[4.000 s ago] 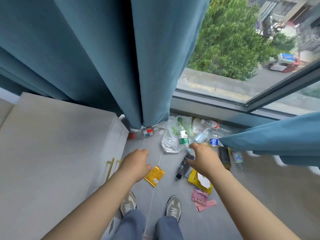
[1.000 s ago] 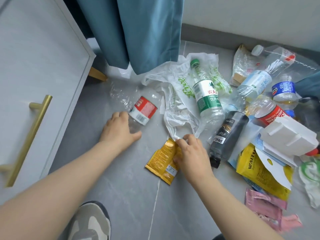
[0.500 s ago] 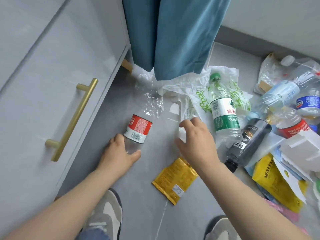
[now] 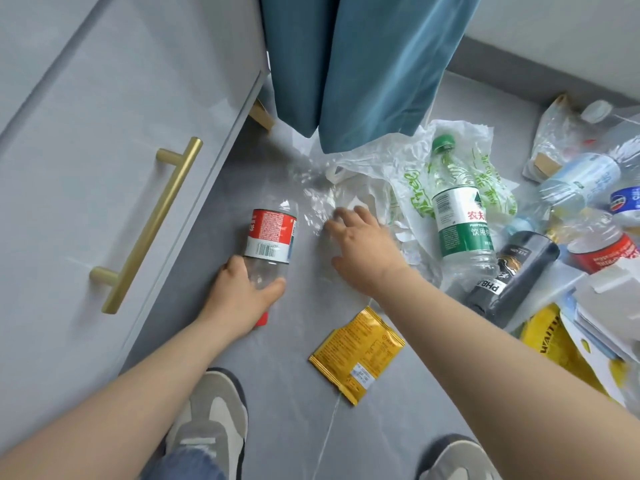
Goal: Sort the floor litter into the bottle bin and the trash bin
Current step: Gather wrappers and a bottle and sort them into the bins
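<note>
Arms reach down to the grey floor [image 4: 277, 393]: our left hand [image 4: 242, 299] curls round the neck end of the red-label bottle [image 4: 272, 233], whose body lies toward 12 o'clock from it. Our right hand [image 4: 363, 251], fingers spread and blurred, lies over crumpled clear wrap [image 4: 317, 199] gripping nothing, with the yellow sachet [image 4: 356, 353] at its 6 o'clock.

clear plastic bottle [image 4: 269, 237], glossy foil sachet [image 4: 356, 355], brushed brass handle [image 4: 149, 225], matt cloth curtain [image 4: 363, 64]
</note>
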Available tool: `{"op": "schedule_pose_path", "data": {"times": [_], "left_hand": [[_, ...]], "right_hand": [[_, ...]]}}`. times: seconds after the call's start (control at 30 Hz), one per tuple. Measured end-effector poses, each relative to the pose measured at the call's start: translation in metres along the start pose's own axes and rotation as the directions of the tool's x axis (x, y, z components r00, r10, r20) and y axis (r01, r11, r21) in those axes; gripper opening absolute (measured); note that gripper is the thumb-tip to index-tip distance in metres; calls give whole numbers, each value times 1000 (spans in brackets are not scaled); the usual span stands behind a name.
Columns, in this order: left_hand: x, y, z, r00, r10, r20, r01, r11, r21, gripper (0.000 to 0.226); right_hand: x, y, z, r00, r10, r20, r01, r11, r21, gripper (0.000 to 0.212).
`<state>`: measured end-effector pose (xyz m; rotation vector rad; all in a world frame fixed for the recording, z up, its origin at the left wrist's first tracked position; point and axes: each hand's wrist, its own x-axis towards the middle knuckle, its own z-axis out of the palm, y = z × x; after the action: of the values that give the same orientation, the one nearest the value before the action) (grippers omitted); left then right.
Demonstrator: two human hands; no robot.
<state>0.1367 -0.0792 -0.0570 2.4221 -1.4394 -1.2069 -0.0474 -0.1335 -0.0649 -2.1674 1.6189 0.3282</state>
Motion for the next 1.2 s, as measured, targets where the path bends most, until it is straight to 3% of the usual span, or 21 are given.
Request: {"op": "schedule_pose_path", "data": {"times": [0.17, 0.3, 0.4, 0.57, 0.67, 0.77, 0.87, 0.97, 1.03, 1.2], "left_hand": [[2, 1, 3, 1000, 13, -22, -13, 1000, 6, 59], [1, 1, 5, 1000, 13, -26, -12, 999, 34, 59], [2, 1, 5, 999, 20, -27, -19, 999, 39, 58], [3, -1, 6, 999, 31, -32, -30, 999, 24, 58], [3, -3, 6, 999, 34, -34, -34, 999, 16, 58], [3, -2, 7, 999, 36, -32, -35, 999, 15, 57], [3, -2, 7, 999, 40, -36, -39, 999, 29, 58], [3, -1, 8, 998, 43, -44, -42, 999, 29, 58], [2, -1, 9, 998, 47, -48, -45, 998, 34, 59], [3, 1, 11, 997, 51, -52, -48, 997, 57, 60]], "right_hand": [[-49, 6, 29, 972, 109, -209, -92, 991, 93, 7], [-47, 4, 24, 944, 235, -234, -196, 964, 178, 33], [-31, 2, 14, 976, 166, -141, -138, 972, 191, 60], [-28, 7, 18, 989, 112, -92, -93, 978, 184, 15], [-52, 11, 16, 969, 170, -180, -103, 939, 328, 13], [-94, 13, 16, 936, 215, -277, -124, 942, 311, 10], [-127, 15, 29, 947, 247, -207, -187, 944, 272, 16], [-139, 15, 43, 981, 195, -22, -182, 946, 267, 13], [-141, 11, 46, 970, 234, 69, -244, 929, 280, 22], [-131, -7, 44, 946, 323, -28, -292, 885, 361, 59]]}}
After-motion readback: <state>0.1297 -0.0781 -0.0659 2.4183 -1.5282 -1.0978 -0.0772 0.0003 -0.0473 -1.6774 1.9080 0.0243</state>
